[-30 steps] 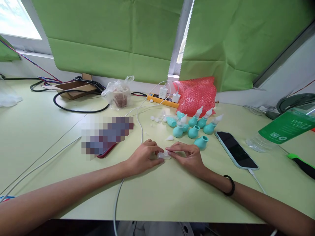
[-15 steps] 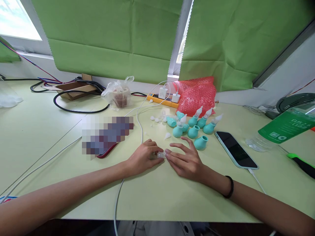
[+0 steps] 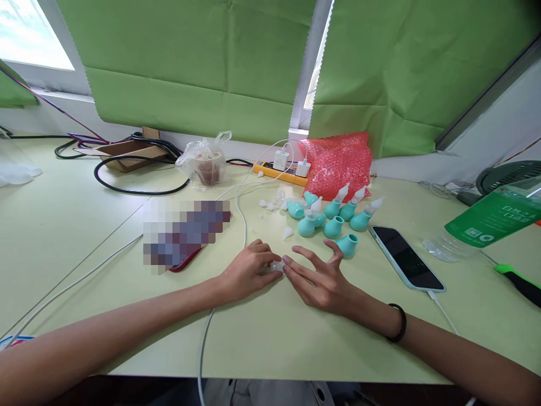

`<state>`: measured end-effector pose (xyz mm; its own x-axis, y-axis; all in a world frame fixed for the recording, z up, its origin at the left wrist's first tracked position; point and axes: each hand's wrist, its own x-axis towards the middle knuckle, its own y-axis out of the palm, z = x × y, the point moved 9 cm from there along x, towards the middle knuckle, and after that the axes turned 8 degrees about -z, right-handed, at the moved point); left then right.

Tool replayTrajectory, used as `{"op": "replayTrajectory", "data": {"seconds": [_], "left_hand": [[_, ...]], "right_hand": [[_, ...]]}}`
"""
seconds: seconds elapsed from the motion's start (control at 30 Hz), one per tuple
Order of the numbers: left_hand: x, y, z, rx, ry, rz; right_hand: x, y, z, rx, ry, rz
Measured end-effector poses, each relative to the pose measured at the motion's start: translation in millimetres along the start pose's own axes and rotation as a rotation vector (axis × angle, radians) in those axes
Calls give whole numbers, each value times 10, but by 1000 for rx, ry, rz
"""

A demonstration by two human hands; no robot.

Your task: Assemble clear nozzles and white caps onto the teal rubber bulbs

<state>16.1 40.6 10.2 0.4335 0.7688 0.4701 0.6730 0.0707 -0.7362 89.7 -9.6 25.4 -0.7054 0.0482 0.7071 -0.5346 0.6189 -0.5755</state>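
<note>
My left hand (image 3: 249, 272) rests on the pale green table (image 3: 296, 332), fingers pinched on a small clear plastic piece (image 3: 276, 265). My right hand (image 3: 316, 276) lies beside it with fingers spread, fingertips touching that piece and the thumb near a teal rubber bulb (image 3: 347, 245). Behind the hands stand several more teal bulbs (image 3: 333, 217), some with clear nozzle tips. A loose clear tip (image 3: 288, 232) lies just beyond my fingers.
A phone (image 3: 406, 257) on a white cable lies at right. A red bubble-wrap bag (image 3: 338, 163), a yellow power strip (image 3: 281, 171), a bagged cup (image 3: 207, 164) and black cables (image 3: 127, 180) sit at the back. A green-labelled bottle (image 3: 486, 220) lies far right.
My right hand has let go of the clear piece and spread its fingers, its thumb swinging toward the nearest teal bulb. The left hand keeps its pinch in place.
</note>
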Motion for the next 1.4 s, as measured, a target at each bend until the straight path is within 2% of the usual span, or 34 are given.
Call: {"op": "replayTrajectory", "data": {"seconds": [0.13, 0.23, 0.37, 0.47, 0.57, 0.63, 0.7, 0.8, 0.9, 1.0, 1.1, 1.17, 1.23, 1.3, 1.4], "left_hand": [[-14, -9, -2, 2, 8, -12], [-29, -5, -17, 17, 44, -14], [-32, -69, -18, 43, 60, -96], [-46, -186, -58, 28, 76, -221], [-87, -260, -150, 15, 152, -309], [-124, -268, -206, 34, 214, -339], [-162, -246, -269, 91, 284, -344], [-203, -214, -394, 215, 382, -324], [-193, -205, -499, 226, 402, -245], [-173, -173, -568, 186, 395, -131], [-191, -131, -619, 202, 450, -86], [-205, -130, -615, 221, 477, -123], [-214, -172, -580, 234, 472, -221], [-229, -217, -536, 227, 453, -314], [-245, -225, -489, 181, 439, -355]], "right_hand": [[6, 39, 70, 45, -81, 78], [30, 45, 31, 159, -28, 93], [53, 5, -136, 334, 179, 15], [4, 13, -380, 497, 482, -62], [-133, 232, -536, 765, 806, 26], [-205, 386, -520, 939, 929, 123], [-243, 468, -484, 1033, 987, 191], [-232, 475, -434, 1063, 981, 232], [-194, 434, -382, 1023, 917, 253], [-149, 352, -364, 928, 818, 197], [-107, 271, -334, 856, 697, 131], [-80, 235, -309, 827, 623, 119], [-69, 239, -308, 834, 613, 145], [-80, 280, -333, 877, 677, 194], [-119, 362, -356, 979, 798, 253]]}}
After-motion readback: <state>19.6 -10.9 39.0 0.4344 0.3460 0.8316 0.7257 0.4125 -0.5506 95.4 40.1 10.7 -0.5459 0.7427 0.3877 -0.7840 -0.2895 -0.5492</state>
